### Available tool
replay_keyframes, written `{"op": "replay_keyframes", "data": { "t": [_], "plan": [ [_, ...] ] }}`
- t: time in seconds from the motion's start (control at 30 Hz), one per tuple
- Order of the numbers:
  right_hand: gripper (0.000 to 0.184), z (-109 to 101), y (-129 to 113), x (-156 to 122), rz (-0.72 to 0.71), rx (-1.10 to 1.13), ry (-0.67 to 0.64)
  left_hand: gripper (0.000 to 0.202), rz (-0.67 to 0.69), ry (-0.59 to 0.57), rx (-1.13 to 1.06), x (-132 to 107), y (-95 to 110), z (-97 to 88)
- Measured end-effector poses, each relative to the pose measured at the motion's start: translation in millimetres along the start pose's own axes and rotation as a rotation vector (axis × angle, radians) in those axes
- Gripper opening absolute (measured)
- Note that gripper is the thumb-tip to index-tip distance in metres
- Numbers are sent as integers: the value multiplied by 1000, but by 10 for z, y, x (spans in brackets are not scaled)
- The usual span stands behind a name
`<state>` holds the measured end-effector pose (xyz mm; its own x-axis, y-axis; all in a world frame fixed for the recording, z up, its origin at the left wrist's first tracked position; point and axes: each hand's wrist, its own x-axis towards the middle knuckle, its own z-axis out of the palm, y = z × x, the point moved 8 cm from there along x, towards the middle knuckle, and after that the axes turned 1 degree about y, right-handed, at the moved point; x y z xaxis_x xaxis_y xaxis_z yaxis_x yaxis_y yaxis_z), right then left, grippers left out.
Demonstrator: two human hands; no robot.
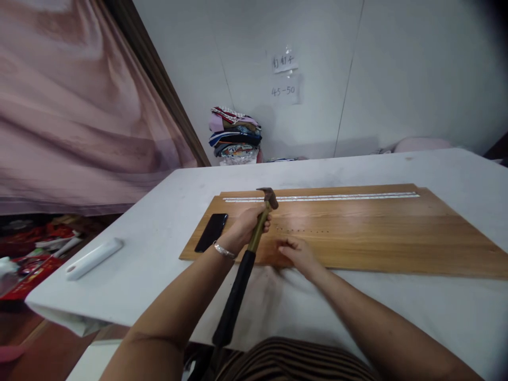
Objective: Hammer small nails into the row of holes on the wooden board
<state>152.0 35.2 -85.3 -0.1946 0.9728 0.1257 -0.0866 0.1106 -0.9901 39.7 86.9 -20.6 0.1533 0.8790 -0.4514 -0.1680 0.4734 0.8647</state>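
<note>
My left hand [251,222] is closed around the upper handle of a claw hammer [243,278], just below its metal head. The hammer slants down toward me, its black grip end near my body. Below it lies a wooden board [369,238] on the white table. My right hand [298,254] is over the board's near edge, fingers curled and thumb close to them; whatever they hold, if anything, is too small to make out. A row of small dark dots [304,230], nails or holes, runs along the board just beyond my right hand.
A black phone [211,233] lies on the board's left end, and white marked strips [337,197] run along its far side. A white elongated object [94,259] is on the table [159,211] at left. Folded clothes [236,135] are stacked by the wall.
</note>
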Motion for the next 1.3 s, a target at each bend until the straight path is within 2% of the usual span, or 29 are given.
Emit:
{"op": "replay_keyframes", "data": {
  "t": [0.1, 0.17, 0.3, 0.4, 0.47, 0.6, 0.73, 0.8, 0.87, 0.93, 1.07, 1.17, 1.23, 1.3],
  "plan": [
    [30, -36, -11, 34, 72, 120, -21, 23, 29, 15, -139, 138, 142, 163],
    [32, -67, -47, 53, 97, 201, -29, 24, 53, 75, -248, 228, 203, 251],
    [33, -211, -134, 89, 98, 359, 1, 29, 77, 66, -384, 320, 197, 472],
    [28, -351, -177, 111, 102, 462, 26, 25, 56, -25, -346, 282, 97, 607],
    [26, -355, -171, 120, 180, 561, -50, 26, 59, -43, -284, 231, 33, 624],
    [26, -318, -219, 107, 337, 703, -210, 32, 87, -6, -206, 156, -46, 557],
    [29, -343, -357, 81, 377, 697, -195, 36, 115, 1, -174, 125, -109, 520],
    [32, -293, -441, 44, 377, 680, -231, 38, 118, -5, -166, 116, -167, 538],
    [30, -283, -522, 31, 314, 653, -225, 40, 108, -5, -157, 112, -249, 574],
    [27, -294, -528, 24, 295, 615, -202, 40, 109, 26, -143, 116, -332, 598],
    [22, -370, -387, 41, 381, 553, -152, 37, 187, 8, -118, 122, -386, 704],
    [31, -405, -390, 67, 388, 539, -207, 29, 265, 23, -113, 79, -342, 731],
    [36, -427, -445, 64, 381, 518, -253, 29, 281, -21, -132, 23, -336, 765],
    [32, -453, -500, 39, 396, 497, -278, 33, 294, -77, -141, -53, -372, 779]
  ]
}}
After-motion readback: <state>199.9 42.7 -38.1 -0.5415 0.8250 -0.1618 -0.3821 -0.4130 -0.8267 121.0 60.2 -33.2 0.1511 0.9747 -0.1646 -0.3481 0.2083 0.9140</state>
